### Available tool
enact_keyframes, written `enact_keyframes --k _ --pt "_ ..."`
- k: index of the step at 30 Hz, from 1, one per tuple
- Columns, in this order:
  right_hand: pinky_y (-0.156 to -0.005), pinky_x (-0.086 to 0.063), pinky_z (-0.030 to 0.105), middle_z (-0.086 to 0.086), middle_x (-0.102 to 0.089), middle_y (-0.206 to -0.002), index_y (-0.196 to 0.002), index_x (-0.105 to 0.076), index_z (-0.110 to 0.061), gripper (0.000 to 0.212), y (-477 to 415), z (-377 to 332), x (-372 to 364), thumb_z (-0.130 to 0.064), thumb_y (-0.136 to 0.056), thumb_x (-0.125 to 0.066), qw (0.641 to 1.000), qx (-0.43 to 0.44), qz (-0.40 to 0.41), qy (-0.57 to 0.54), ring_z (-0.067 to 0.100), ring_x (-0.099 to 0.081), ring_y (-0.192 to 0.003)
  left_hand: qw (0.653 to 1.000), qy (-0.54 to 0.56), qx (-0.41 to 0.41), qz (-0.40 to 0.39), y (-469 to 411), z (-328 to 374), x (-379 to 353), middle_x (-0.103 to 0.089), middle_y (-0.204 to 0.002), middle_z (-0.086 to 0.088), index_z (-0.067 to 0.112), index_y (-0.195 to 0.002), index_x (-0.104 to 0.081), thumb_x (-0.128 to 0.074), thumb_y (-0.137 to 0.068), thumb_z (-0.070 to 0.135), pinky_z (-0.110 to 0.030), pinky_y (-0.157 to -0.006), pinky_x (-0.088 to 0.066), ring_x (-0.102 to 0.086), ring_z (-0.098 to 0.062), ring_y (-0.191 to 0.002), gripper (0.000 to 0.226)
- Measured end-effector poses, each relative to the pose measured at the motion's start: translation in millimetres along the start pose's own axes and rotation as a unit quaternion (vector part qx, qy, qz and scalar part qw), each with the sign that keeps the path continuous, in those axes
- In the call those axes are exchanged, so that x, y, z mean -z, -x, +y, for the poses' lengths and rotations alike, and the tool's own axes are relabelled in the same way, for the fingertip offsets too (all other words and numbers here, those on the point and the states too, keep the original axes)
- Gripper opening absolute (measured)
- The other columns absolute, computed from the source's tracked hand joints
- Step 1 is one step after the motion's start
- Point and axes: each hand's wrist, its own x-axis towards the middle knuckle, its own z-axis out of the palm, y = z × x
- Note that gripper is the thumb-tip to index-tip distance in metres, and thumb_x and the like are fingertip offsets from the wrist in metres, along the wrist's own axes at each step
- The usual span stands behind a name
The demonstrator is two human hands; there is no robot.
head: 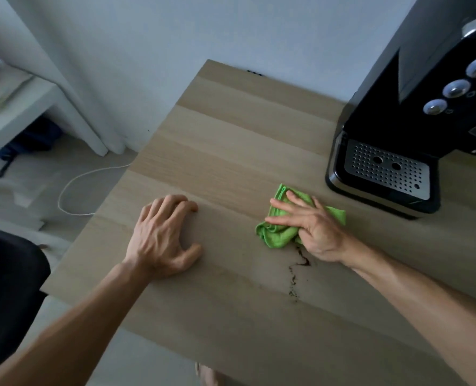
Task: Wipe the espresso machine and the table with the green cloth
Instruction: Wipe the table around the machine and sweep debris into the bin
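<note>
The green cloth [275,236] lies bunched on the wooden table [231,151], just left of the espresso machine's front. My right hand [309,229] presses down on it, fingers spread over the top and thumb tucked against its near edge. A dark trail of coffee grounds [296,277] runs across the wood just below that hand. The black espresso machine [415,112] stands at the right, with a perforated metal drip tray [384,168] and three round silver buttons. My left hand [164,235] rests on the table to the left, fingers curled with tips on the wood, holding nothing.
The table's left edge drops to a pale floor with a white cable [75,188] looped on it. A dark chair [5,288] is at the lower left. A white side table [16,115] stands by the wall at the far left.
</note>
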Motion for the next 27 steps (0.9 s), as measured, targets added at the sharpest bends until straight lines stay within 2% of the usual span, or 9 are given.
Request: enact_keyframes --k 2,5,8,11,14,17,20,24,27 --pt "-0.113 0.003 0.059 -0.012 -0.024 -0.147 -0.128 -0.041 -0.039 0.063 11.9 -2.1 -6.3 0.005 -0.083 -0.034 0.998 -0.046 0.050 -0.002 0.018 -0.007 -0.142 1.000 0.003 0.009 -0.010 8.5 3.3 -1.7 -0.051 -0.124 -0.006 0.015 -0.122 -0.055 -0.054 -0.059 0.054 -0.037 -0.100 -0.030 -0.048 -0.030 -0.116 0.074" --pt "-0.109 0.012 0.051 -0.009 -0.011 -0.154 -0.139 -0.027 -0.039 0.076 12.1 -26.3 -21.0 0.011 -0.084 -0.041 0.982 -0.167 0.090 0.002 0.021 0.003 -0.144 1.000 0.010 0.017 -0.017 14.4 8.8 -2.0 -0.050 -0.129 -0.005 0.015 -0.125 -0.054 -0.055 -0.059 0.054 -0.037 -0.104 -0.029 -0.047 -0.030 -0.120 0.076" --pt "-0.109 0.008 0.057 -0.002 0.000 -0.158 -0.145 -0.019 -0.039 0.083 -5.2 -52.2 -31.8 0.007 -0.082 -0.047 0.976 -0.201 0.079 0.021 0.024 0.009 -0.144 0.999 0.011 0.031 -0.018 15.2 12.8 -1.1 -0.051 -0.129 -0.005 0.015 -0.124 -0.054 -0.055 -0.059 0.053 -0.037 -0.104 -0.030 -0.048 -0.031 -0.120 0.076" --pt "-0.109 0.007 0.059 -0.004 0.005 -0.158 -0.146 -0.016 -0.041 0.086 -20.8 -65.4 -36.6 0.006 -0.081 -0.047 0.990 -0.133 0.034 0.038 0.024 0.013 -0.143 0.999 0.014 0.046 -0.016 20.0 18.7 -2.5 -0.050 -0.131 -0.005 0.015 -0.126 -0.053 -0.055 -0.059 0.052 -0.039 -0.105 -0.031 -0.047 -0.030 -0.122 0.077" --pt "-0.109 0.007 0.060 -0.008 0.004 -0.158 -0.143 -0.019 -0.046 0.087 -25.7 -70.5 -41.4 0.007 -0.078 -0.042 0.997 -0.015 -0.040 0.064 0.020 0.012 -0.144 0.998 0.018 0.060 -0.005 29.7 25.4 -5.1 -0.050 -0.132 -0.006 0.015 -0.127 -0.053 -0.054 -0.061 0.053 -0.040 -0.105 -0.033 -0.046 -0.029 -0.123 0.076" --pt "-0.107 0.013 0.058 -0.012 0.001 -0.157 -0.140 -0.027 -0.047 0.086 -21.7 -60.4 -37.9 0.009 -0.077 -0.039 0.985 0.104 -0.105 0.085 0.015 0.014 -0.142 0.997 0.012 0.072 0.006 38.1 30.4 -8.1 -0.050 -0.132 -0.006 0.015 -0.128 -0.053 -0.053 -0.063 0.054 -0.039 -0.104 -0.033 -0.046 -0.030 -0.123 0.076" --pt "-0.101 0.018 0.053 -0.018 0.006 -0.151 -0.140 -0.028 -0.045 0.088 -18.0 -41.6 -21.2 0.011 -0.073 -0.042 0.964 0.176 -0.162 0.117 0.011 0.019 -0.136 0.997 0.005 0.079 0.015 39.5 31.9 -9.0 -0.050 -0.133 -0.006 0.016 -0.128 -0.053 -0.052 -0.062 0.053 -0.038 -0.104 -0.032 -0.045 -0.029 -0.124 0.076" --pt "-0.100 0.016 0.055 -0.018 -0.003 -0.149 -0.135 -0.024 -0.044 0.088 1.4 -12.5 -10.9 0.015 -0.072 -0.042 0.969 0.180 -0.122 0.115 0.017 0.009 -0.139 0.996 0.002 0.083 0.020 39.0 33.1 -10.1 -0.050 -0.133 -0.006 0.016 -0.129 -0.052 -0.051 -0.062 0.053 -0.041 -0.104 -0.033 -0.044 -0.030 -0.124 0.076" --pt "-0.101 0.010 0.060 -0.013 -0.017 -0.151 -0.135 -0.029 -0.043 0.076 27.0 6.7 -10.6 0.005 -0.076 -0.028 0.985 0.122 -0.073 0.097 0.021 -0.005 -0.141 0.996 0.003 0.083 0.021 39.9 32.2 -10.6 -0.050 -0.133 -0.006 0.016 -0.129 -0.053 -0.051 -0.063 0.053 -0.040 -0.104 -0.032 -0.042 -0.029 -0.125 0.076"
